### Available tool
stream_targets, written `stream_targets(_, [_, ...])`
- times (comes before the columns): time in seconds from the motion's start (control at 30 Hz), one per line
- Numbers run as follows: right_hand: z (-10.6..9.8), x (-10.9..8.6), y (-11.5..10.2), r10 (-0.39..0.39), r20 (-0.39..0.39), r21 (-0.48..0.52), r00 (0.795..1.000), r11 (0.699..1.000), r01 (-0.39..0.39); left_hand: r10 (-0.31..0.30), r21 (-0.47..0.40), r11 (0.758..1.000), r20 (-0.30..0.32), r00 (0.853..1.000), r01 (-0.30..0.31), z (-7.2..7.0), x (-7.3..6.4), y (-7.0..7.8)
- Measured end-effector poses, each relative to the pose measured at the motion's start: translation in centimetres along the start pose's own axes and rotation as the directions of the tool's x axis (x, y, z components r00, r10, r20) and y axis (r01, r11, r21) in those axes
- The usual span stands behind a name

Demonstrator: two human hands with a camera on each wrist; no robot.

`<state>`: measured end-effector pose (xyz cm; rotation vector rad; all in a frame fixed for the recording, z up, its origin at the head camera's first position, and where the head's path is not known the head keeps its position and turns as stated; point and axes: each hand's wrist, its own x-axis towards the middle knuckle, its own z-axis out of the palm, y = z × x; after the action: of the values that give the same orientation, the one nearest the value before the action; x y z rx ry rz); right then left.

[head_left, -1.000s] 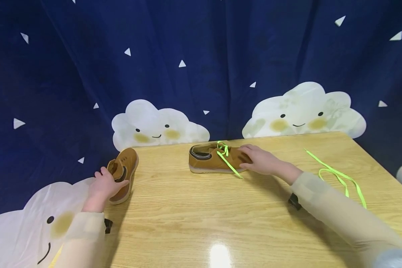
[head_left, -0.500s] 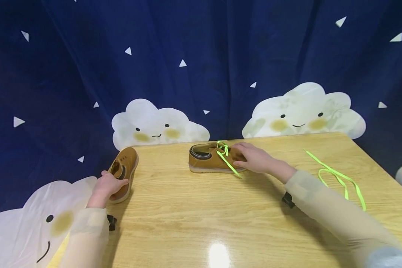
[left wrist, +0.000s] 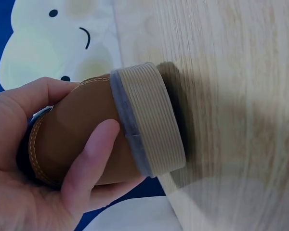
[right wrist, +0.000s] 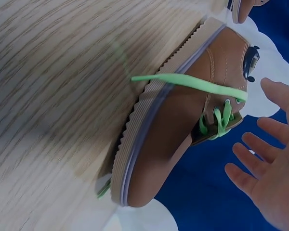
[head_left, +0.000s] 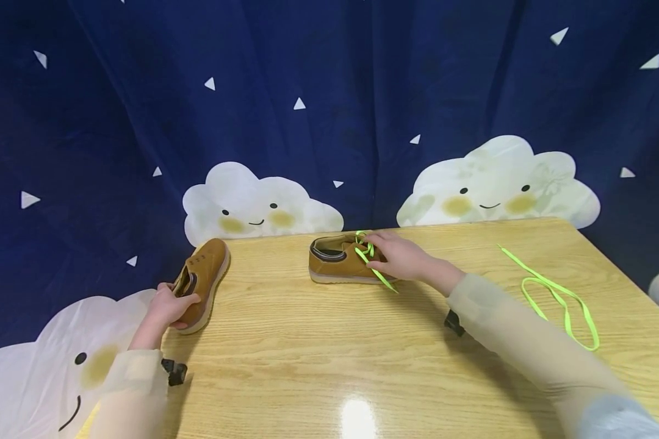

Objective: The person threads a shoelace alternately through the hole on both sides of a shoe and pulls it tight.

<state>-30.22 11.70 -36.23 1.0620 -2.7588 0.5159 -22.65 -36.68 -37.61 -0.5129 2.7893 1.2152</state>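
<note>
Left hand (head_left: 167, 306) curled round heel of unlaced shoe (head_left: 207, 268), thumb one side, fingers other, likely for steady control; toe points away from hand, shoe at left edge of desk (head_left: 285, 353). Right hand (head_left: 403, 256) fingers spread, nothing held, beside green laces (right wrist: 197, 83) of second shoe (head_left: 332, 267), sole down, probably for easy lace access

In the head view, the right hand (head_left: 401, 255) covers most of the toe of the laced shoe (head_left: 332, 267), and the left hand (head_left: 166, 306) hides part of the heel of the unlaced shoe (head_left: 207, 273). The loose lace (head_left: 556, 288) runs out of sight behind the right sleeve (head_left: 511, 329); the bottom edge crops the surface (head_left: 285, 353). From the left wrist, the unlaced shoe's toe is hidden. From the right wrist, the frame crops the right hand, and a green scrap (right wrist: 104, 188) shows too little to identify
</note>
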Motion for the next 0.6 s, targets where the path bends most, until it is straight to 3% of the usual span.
stream_targets(0.23, [0.3,0.7,-0.9,-0.021,0.014,0.008,1.000,1.000,0.021,0.000,-0.048,0.999,0.053,0.999,0.003,-0.4,0.0,-0.2])
stream_targets(0.43, [0.7,1.3,-1.9,-0.002,0.072,-0.001,0.997,1.000,0.002,0.035,0.056,0.998,0.045,0.998,-0.037,-0.5,-0.4,0.1])
stream_targets(0.6, [1.0,1.9,-2.9,-0.014,0.093,-0.013,0.996,1.000,0.015,0.111,0.158,0.980,0.061,0.992,-0.119,-0.4,-0.6,0.1])
